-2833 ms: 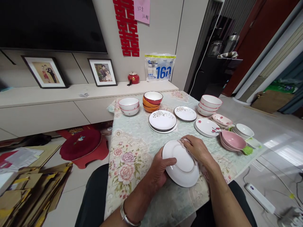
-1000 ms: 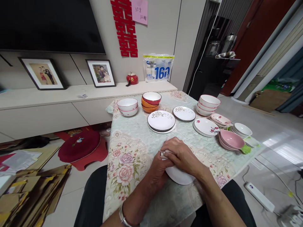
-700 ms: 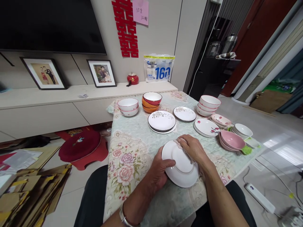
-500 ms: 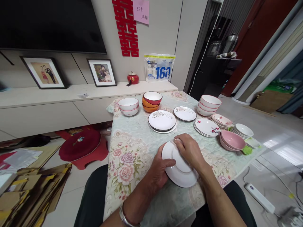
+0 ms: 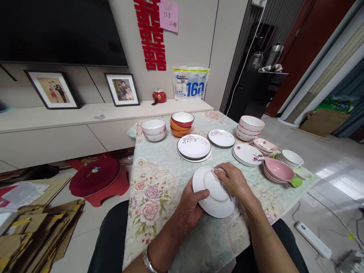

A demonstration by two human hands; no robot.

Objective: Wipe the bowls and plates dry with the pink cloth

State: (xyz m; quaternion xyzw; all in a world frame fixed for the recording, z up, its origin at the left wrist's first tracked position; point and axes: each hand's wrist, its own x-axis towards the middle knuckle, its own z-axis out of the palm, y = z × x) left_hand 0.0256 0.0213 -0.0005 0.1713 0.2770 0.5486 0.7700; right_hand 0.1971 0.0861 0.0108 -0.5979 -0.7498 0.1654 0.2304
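A white plate (image 5: 214, 208), its underside with the foot ring turned up, is tilted above the near part of the table. My left hand (image 5: 191, 203) grips its left edge, the thumb lying over the underside. My right hand (image 5: 234, 182) rests on the plate's upper right part with curled fingers pressed together; whatever may be in them is hidden. Just beyond the held plate lies a stack of dark-rimmed floral plates (image 5: 194, 146). Right of that are another dark-rimmed stack (image 5: 221, 138) and white plates with red flowers (image 5: 247, 154).
White bowls (image 5: 154, 130) and orange and red bowls (image 5: 182, 123) stand at the back left. Along the right are pink-rimmed bowls (image 5: 250, 127), pink dishes (image 5: 279, 169) and small white bowls (image 5: 291, 157). A red stool (image 5: 98, 178) and flattened cardboard (image 5: 42, 231) are on the floor.
My right hand has slid a little to the right across the plate's underside. The plate has shifted slightly up and left, still held by my left hand.
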